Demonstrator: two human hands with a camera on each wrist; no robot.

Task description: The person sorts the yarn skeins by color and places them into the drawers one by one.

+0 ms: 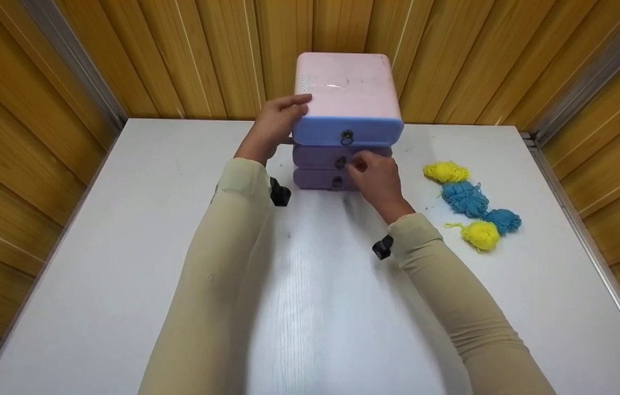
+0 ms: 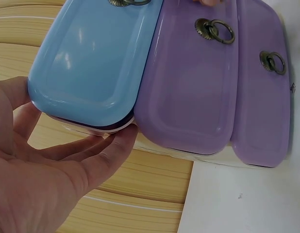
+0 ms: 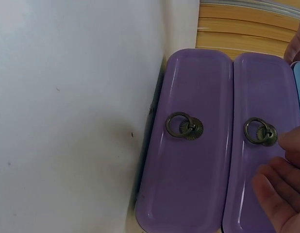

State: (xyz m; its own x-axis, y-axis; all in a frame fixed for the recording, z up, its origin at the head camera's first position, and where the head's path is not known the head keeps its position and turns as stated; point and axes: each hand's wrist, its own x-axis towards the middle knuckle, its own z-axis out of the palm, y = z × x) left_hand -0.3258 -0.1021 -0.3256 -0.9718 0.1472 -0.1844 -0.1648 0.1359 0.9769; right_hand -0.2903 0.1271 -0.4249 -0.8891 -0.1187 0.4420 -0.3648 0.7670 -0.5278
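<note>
A small three-tier drawer cabinet (image 1: 351, 88) with a pink top stands near the back of the table. Its top drawer (image 2: 96, 58) has a blue front; the middle drawer (image 2: 189, 87) and the bottom drawer (image 2: 261, 102) are purple. Each front carries a bronze ring pull. My left hand (image 1: 274, 126) grips the cabinet's upper left corner, with fingers on the pink top and along the side. Curled loosely, my right hand (image 1: 376, 175) is at the middle drawer, its fingertips right beside the ring pull (image 3: 257, 131). That ring hangs free, with nothing between the fingers.
To the right lie yellow yarn (image 1: 445, 171), a larger blue yarn ball (image 1: 465, 198), a smaller blue one (image 1: 502, 221) and another yellow ball (image 1: 480, 235) with a loose end. Wood-panelled walls (image 1: 205, 60) stand behind and beside the white table (image 1: 123, 263).
</note>
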